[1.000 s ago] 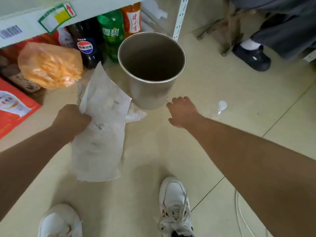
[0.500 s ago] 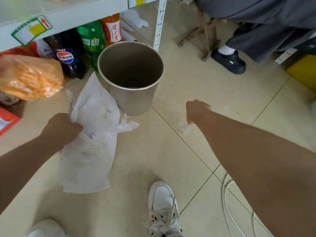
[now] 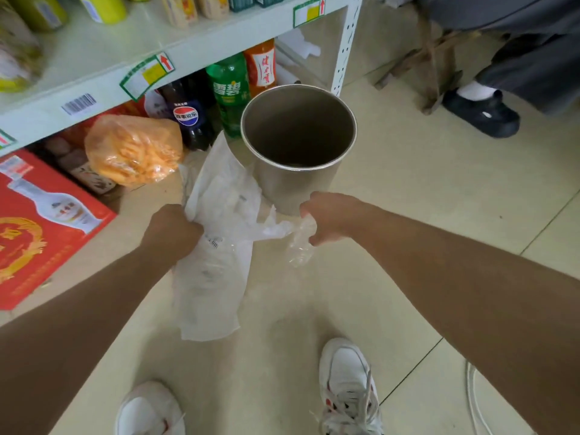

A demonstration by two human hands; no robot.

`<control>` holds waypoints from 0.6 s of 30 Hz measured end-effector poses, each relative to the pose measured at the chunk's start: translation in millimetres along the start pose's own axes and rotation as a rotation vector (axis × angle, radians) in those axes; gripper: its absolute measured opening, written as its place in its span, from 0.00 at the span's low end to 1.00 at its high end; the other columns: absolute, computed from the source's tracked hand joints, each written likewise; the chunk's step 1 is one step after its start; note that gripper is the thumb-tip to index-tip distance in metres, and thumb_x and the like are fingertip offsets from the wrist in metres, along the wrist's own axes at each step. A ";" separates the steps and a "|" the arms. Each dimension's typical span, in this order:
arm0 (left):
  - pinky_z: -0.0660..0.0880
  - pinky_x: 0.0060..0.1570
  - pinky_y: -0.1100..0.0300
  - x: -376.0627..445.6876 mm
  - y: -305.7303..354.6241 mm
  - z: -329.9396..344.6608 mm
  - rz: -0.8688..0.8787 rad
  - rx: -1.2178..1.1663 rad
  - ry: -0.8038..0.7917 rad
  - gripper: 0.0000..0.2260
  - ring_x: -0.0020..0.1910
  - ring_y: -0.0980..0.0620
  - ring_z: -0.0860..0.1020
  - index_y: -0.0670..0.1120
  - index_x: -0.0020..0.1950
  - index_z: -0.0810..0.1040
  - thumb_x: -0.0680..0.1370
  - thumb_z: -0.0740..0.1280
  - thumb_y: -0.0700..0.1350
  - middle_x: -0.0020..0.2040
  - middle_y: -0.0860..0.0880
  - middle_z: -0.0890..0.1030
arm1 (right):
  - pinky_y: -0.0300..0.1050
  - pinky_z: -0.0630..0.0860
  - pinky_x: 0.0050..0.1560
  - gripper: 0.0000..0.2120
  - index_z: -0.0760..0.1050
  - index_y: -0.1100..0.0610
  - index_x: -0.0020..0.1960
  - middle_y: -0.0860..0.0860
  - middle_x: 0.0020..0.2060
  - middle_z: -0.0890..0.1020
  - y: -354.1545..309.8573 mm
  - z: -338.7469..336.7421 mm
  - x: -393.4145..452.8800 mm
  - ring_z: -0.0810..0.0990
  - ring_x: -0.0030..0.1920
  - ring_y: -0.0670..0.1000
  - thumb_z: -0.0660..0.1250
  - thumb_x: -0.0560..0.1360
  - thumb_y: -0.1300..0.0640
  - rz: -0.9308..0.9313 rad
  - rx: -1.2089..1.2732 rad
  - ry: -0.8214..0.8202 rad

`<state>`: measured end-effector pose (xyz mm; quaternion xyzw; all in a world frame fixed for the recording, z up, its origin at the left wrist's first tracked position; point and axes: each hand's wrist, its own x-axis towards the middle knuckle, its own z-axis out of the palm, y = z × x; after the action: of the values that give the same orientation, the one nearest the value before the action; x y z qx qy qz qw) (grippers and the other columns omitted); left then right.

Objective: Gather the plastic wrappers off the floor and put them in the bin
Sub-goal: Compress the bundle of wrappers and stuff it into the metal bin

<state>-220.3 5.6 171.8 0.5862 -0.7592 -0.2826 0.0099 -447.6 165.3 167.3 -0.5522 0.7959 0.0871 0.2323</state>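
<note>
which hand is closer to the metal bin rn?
Right. The right hand, gripping a clear wrapper, sits just before the metal bin; the left hand holds white wrappers farther left.

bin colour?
Plain metallic grey-beige bin, no pattern; head view.

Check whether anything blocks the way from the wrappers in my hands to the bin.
Nothing visible does. The left hand holds the large white wrapper and the right hand a small clear wrapper, both just in front of the bin. Its mouth is open and uncovered, with nothing between it and the hands.
</note>
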 end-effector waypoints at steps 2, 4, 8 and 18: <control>0.71 0.43 0.55 -1.9 -4.0 -2.6 0.022 -0.011 -0.005 0.16 0.48 0.39 0.78 0.36 0.59 0.77 0.74 0.67 0.41 0.53 0.37 0.80 | 0.44 0.69 0.44 0.31 0.70 0.45 0.68 0.46 0.58 0.74 -27.6 -1.5 6.7 0.76 0.56 0.52 0.74 0.68 0.45 -0.089 0.001 -0.012; 0.72 0.45 0.55 -2.8 -8.4 -3.7 0.026 -0.027 -0.015 0.16 0.52 0.39 0.79 0.37 0.60 0.76 0.74 0.66 0.43 0.55 0.39 0.80 | 0.45 0.71 0.47 0.31 0.70 0.45 0.69 0.46 0.61 0.75 -54.2 -4.1 11.1 0.76 0.59 0.52 0.73 0.68 0.44 -0.165 0.009 -0.013; 0.72 0.46 0.55 -3.6 -13.9 -4.4 0.036 -0.042 -0.035 0.15 0.47 0.43 0.77 0.39 0.60 0.77 0.75 0.66 0.43 0.49 0.44 0.78 | 0.44 0.69 0.43 0.31 0.68 0.48 0.69 0.49 0.58 0.77 -98.6 -7.7 17.6 0.77 0.54 0.53 0.74 0.68 0.46 -0.261 0.108 0.034; 0.78 0.47 0.54 -6.0 -14.7 3.1 0.141 -0.019 -0.321 0.26 0.48 0.47 0.80 0.47 0.58 0.76 0.61 0.71 0.50 0.49 0.49 0.80 | 0.40 0.66 0.30 0.24 0.70 0.56 0.56 0.51 0.47 0.76 -124.4 -3.8 29.1 0.74 0.44 0.52 0.77 0.66 0.56 -0.270 0.366 0.150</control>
<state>-206.5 10.0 164.6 0.4787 -0.7875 -0.3785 -0.0862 -342.5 92.8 171.8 -0.6074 0.7323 -0.1318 0.2781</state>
